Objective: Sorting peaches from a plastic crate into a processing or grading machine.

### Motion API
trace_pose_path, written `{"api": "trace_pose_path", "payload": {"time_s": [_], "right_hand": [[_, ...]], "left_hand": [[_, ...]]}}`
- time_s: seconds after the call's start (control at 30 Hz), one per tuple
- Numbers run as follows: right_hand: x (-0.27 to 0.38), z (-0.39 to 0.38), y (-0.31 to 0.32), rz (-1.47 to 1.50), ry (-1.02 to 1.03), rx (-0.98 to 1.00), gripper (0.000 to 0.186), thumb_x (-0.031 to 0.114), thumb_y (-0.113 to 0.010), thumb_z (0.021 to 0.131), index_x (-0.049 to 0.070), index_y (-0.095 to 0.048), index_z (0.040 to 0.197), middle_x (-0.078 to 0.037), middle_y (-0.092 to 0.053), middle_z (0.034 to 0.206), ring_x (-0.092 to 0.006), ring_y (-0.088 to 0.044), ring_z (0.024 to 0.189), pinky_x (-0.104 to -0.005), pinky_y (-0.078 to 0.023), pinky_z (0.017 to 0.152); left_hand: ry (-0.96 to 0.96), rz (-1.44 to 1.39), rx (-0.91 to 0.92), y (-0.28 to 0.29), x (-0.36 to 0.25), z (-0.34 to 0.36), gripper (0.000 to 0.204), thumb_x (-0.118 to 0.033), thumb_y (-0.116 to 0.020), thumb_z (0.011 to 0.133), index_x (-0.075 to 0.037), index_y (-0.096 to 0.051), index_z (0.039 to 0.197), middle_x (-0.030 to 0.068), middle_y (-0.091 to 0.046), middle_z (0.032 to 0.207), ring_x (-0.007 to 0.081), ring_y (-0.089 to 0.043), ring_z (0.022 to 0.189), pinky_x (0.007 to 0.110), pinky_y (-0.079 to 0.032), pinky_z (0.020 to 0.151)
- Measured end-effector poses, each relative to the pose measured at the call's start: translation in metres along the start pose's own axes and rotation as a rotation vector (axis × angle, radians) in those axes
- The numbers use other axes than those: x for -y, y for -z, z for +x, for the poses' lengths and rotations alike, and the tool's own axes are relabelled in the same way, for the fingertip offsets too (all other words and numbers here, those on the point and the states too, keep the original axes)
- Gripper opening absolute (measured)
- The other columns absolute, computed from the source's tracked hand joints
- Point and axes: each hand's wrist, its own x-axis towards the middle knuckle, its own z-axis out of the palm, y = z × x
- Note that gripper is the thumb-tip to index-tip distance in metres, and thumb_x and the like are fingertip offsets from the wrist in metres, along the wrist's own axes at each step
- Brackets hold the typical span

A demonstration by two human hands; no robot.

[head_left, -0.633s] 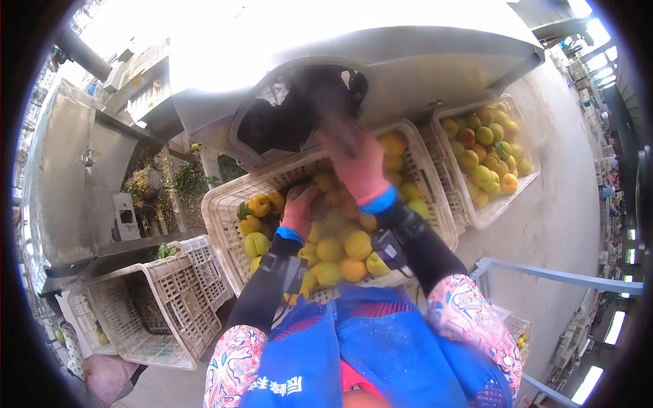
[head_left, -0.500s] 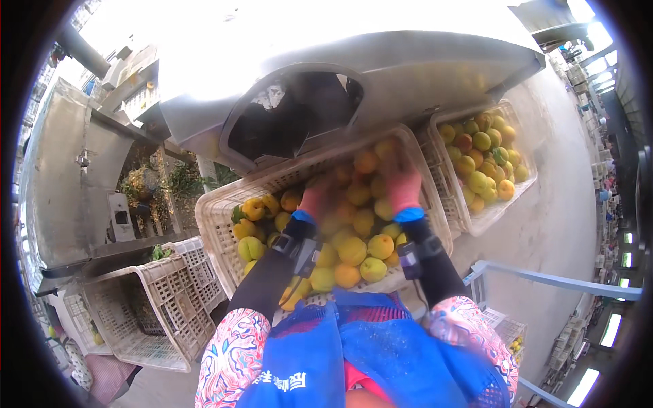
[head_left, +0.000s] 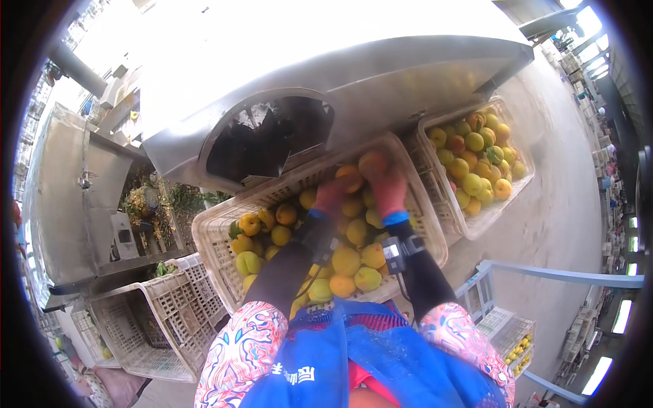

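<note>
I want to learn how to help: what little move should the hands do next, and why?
Maybe the right hand should gently lift the reddish fruit, because that fruit is right at the hand's far end; blur hides how firmly it's held.

Strong white light is glaring off the broad, pale metal surface (head_left: 306, 27) at the top, erasing its detail, while the dark arched opening (head_left: 272, 139) below is sinking into shadow. Oblong white windows (head_left: 598, 375) are glowing along the dimmer right side. The left fingers (head_left: 332, 190) and right fingers (head_left: 388, 178) are blurring, and a soft haze is veiling the round yellow-orange fruit (head_left: 356, 231) nearby. Toward the rim, the fisheye lens is curving straight edges and fading into black corners.
</note>
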Motion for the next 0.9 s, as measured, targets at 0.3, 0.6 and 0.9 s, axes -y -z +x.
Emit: {"api": "trace_pose_path", "payload": {"time_s": [0.3,0.6,0.9], "right_hand": [[0.063,-0.064,0.040,0.199,0.896,0.046,0.069,0.018,-0.085,0.072,0.003,-0.057,0.132,-0.019,-0.061,0.131,-0.0389,-0.062,0.114,-0.0433,-0.053,0.093],[0.140,-0.126,0.050,0.630,0.395,0.302,0.078,0.019,-0.084,0.075,0.002,-0.051,0.143,-0.021,-0.059,0.135,-0.0359,-0.057,0.125,-0.0404,-0.046,0.104],[0.158,-0.043,-0.001,0.509,0.963,-0.115,0.069,0.012,-0.082,0.069,0.004,-0.057,0.133,-0.018,-0.059,0.133,-0.0387,-0.056,0.122,-0.0466,-0.042,0.107]], "left_hand": [[-0.166,-1.282,0.088,0.026,-0.120,-0.128,0.073,-0.055,-0.064,0.081,-0.008,-0.053,0.136,0.0177,-0.056,0.134,0.0389,-0.053,0.124,0.056,-0.040,0.106],[-0.462,-1.277,0.064,0.059,-0.085,-0.176,0.075,-0.047,-0.069,0.069,-0.005,-0.057,0.129,0.0163,-0.059,0.129,0.0360,-0.057,0.118,0.052,-0.044,0.105],[-0.435,-1.160,-0.040,0.073,-0.092,-0.190,0.070,-0.043,-0.058,0.087,-0.006,-0.045,0.144,0.0106,-0.047,0.149,0.0277,-0.042,0.139,0.049,-0.027,0.119]]}}
